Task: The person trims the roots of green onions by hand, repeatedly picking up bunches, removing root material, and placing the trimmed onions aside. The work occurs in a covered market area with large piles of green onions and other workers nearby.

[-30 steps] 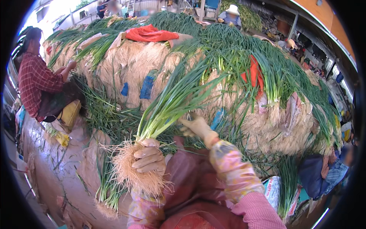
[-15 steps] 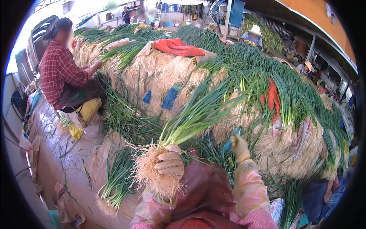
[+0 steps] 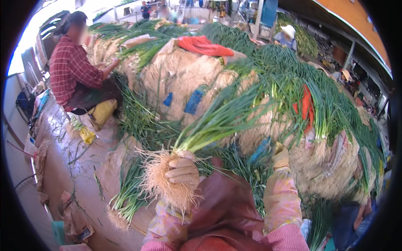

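My left hand, in a pale glove, is closed around the base of a bunch of green onions. Their tan roots spill out on the left of my fist, and the green leaves lean up and to the right. My right hand, also gloved, is in front of the big onion pile, just right of a blue strip. Its fingers point away from me and blur, so their grip and any contents cannot be made out. Cut leaves lie between both hands.
The long onion pile stretches across ahead, with red cloth on top. A co-worker in a checked shirt sits at the left. Another onion bunch lies on the floor. A brown apron covers my lap.
My right hand has shifted rightward, away from the blue strip. My left hand keeps hold of the green onions, nearly in place. The whole view has turned slightly.
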Tool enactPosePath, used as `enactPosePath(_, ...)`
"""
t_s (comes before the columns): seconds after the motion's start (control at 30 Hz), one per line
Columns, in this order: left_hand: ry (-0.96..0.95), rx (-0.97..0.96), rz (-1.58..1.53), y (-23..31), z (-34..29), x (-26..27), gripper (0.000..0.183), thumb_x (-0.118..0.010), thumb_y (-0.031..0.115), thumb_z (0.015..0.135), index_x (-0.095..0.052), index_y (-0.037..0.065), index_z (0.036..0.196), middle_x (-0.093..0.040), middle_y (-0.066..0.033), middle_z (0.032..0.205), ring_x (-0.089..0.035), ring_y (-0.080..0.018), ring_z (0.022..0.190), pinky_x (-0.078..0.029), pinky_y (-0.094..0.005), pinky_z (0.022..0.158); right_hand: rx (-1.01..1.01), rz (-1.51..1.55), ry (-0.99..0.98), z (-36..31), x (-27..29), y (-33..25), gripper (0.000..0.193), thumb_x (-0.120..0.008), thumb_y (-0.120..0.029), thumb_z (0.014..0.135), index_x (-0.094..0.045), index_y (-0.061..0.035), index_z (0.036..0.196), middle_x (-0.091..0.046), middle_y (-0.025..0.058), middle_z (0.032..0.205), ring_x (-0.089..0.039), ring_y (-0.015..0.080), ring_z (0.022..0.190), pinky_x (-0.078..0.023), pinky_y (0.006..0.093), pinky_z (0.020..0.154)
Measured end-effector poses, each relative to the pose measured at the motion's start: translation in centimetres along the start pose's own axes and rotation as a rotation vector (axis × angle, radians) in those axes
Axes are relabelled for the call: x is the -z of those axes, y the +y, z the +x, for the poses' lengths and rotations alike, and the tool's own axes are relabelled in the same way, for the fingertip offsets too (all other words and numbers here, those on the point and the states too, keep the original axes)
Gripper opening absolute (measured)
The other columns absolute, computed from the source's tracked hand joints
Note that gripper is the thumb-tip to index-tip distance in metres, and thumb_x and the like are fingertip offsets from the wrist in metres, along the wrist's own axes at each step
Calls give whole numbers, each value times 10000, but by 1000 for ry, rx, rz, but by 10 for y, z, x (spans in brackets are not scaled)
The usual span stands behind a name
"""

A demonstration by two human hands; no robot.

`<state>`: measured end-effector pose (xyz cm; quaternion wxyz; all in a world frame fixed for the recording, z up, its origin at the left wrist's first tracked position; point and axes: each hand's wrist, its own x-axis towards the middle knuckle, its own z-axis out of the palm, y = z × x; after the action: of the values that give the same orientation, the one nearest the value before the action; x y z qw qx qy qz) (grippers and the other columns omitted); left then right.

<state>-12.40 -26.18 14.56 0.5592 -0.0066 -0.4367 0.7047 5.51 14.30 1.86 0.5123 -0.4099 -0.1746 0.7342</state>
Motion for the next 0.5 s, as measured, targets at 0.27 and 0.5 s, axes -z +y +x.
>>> enactPosePath(0.27, -119, 48, -43, 2, 15, 15, 348, -551, 102, 918, -454, -118, 1170, -670, -152, 886, -700, -223, 667, -588, -313, 568, -172, -967, -1059, -246, -92, 65, 553, -477, -449, 989, -483, -43, 1366, -645, 122, 1237, -669, 132, 675, -481, 201, 513)
enactPosePath(0.5, -62, -17, 39, 4, 10, -6, 300, -564, 84, 902, -474, -102, 1120, -671, -139, 869, -691, -206, 639, -568, -307, 544, -329, -1388, -1183, -249, -83, 24, 297, -555, -365, 954, -697, -104, 955, -545, -19, 639, -440, 63, 460, -370, 210, 436)
